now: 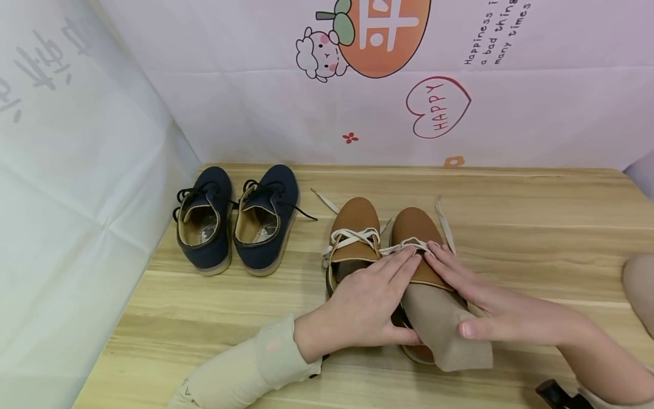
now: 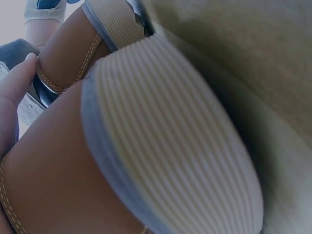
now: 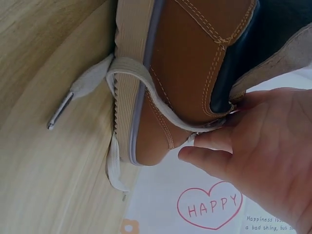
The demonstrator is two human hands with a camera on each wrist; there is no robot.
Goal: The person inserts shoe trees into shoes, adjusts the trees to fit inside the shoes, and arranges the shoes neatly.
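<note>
Both hands meet over the right brown shoe (image 1: pixel 415 225), a lace-up with pale laces (image 1: pixel 409 246). My left hand (image 1: pixel 360 304) reaches across from the left, its long fingers extended with the tips at the laces and its thumb apart, beside the shoe's opening. From the other side my right hand (image 1: pixel 490 301) lays extended fingers along the upper, tips also at the laces, while its thumb touches a grey-beige piece (image 1: pixel 444 332) standing out of the shoe. In the right wrist view a loose lace end (image 3: pixel 90 78) hangs over the sole. The shoe's tongue is partly hidden.
The other brown shoe (image 1: pixel 356 218), laced in white, stands just left, partly behind my left hand. Two navy shoes (image 1: pixel 206 255) with black laces stand farther left on the wooden tabletop (image 1: pixel 245 324). A printed white backdrop (image 1: pixel 255 113) rises behind; a grey-beige rounded thing (image 1: pixel 640 289) is at the right edge.
</note>
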